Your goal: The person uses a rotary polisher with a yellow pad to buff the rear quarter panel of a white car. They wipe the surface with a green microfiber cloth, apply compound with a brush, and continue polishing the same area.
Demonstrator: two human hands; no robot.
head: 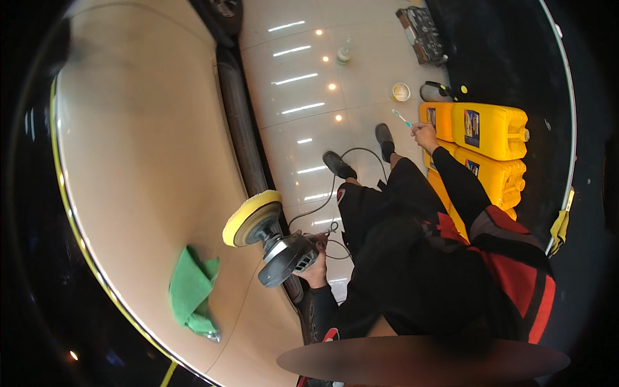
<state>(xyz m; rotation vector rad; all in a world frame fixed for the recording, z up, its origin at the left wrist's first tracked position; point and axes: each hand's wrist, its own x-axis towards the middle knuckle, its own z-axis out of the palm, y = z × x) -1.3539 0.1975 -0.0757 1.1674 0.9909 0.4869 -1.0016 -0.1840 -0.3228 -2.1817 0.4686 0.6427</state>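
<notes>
My left hand (316, 266) is shut on the body of a corded polisher (290, 256) beside a light-coloured car body panel (145, 145). The polisher's yellow foam pad (251, 217) is tilted up and towards the panel; whether it touches is hard to tell. A green cloth (193, 290) is against the panel, with a shiny piece at its lower end. On the right, my right hand (424, 135) holds a toothbrush (402, 118) with a white and teal handle, its bristle end pointing away from my fingers. Yellow jerrycans stand just beyond that hand.
Stacked yellow jerrycans (491, 130) line the right side. Near them stand a small tub (401, 92), a bottle with a black and yellow top (447, 90) and a dark case-like object (421, 36). A clear bottle (344, 54) stands on the tiles. A cord (314, 211) loops by my feet.
</notes>
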